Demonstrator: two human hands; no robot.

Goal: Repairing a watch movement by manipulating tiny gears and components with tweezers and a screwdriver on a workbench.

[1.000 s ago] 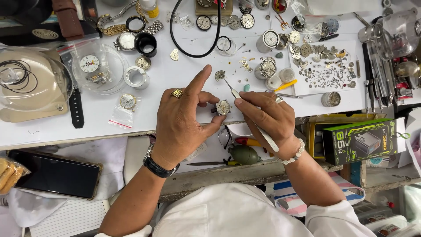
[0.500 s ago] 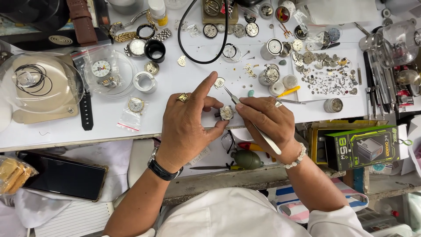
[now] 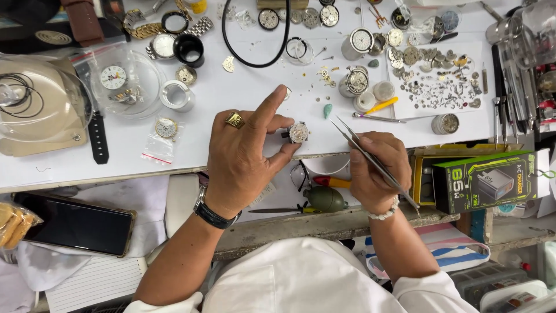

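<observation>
Far left edge: a clear plastic dome (image 3: 35,98) sat over a beige tray holding thin black rings; its left part was cut off by the frame.
Lower left: a dark phone (image 3: 75,223) lay on white cloth below the bench edge, beside a lined notepad (image 3: 95,281) partly cut off at the bottom.
Left of bench: a clear round dish (image 3: 124,81) held a white watch dial and small parts too blurred to tell; a black strap (image 3: 98,136) lay just beside it, and a gold-rimmed dial in a small plastic bag (image 3: 165,130) lay nearer the front edge.
Left hand (image 3: 243,156): it was closed in a pinch, thumb and middle finger gripping the watch movement, index finger stretched out above; a gold ring and a black wristwatch showed on it.
Watch movement (image 3: 298,132): small and round, it sat at the front edge of the white bench (image 3: 220,98), between the two hands; its underside was hidden.
Right hand (image 3: 376,171): it was closed around slim steel tweezers (image 3: 370,159), whose tips pointed up-left, near the movement but apart from it.
Below the hands: a green rubber blower (image 3: 324,198) lay on a lower shelf, partly hidden by the wrist.
Right: a sheet strewn with tiny gears and screws (image 3: 440,87), too small to tell apart; a green and black box (image 3: 486,179) stood at the bench's right.
</observation>
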